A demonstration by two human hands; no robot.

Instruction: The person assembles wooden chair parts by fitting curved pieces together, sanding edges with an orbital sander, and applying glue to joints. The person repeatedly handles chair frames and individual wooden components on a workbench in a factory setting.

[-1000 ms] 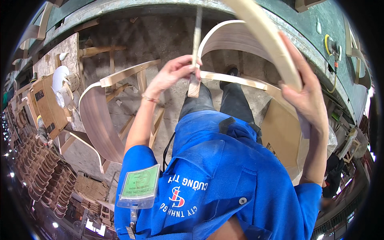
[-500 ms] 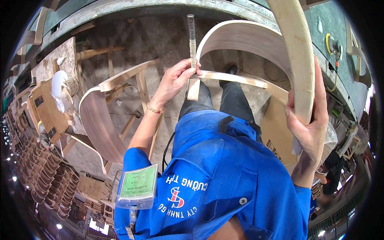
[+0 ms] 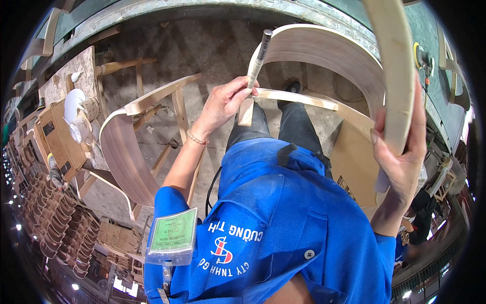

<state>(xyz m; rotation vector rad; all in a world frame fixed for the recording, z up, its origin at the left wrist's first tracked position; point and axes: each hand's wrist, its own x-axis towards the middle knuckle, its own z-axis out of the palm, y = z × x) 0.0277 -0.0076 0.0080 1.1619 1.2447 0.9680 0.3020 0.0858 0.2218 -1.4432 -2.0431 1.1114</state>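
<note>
Right hand [image 3: 400, 162] is closed around the lower end of a long curved wooden slat [image 3: 392, 66], which rises from the grip toward the top edge of the view. Left hand [image 3: 223, 104] is closed on a slim wooden stick with a dark tip [image 3: 255, 61], fingers pinching its lower part; the stick stands nearly upright above the knees. Since the earlier frames, the slat has swung from a leftward slant to near vertical, and the right hand has dropped lower. A bent plywood chair shell [image 3: 126, 152] lies left of the left forearm, apart from it.
</note>
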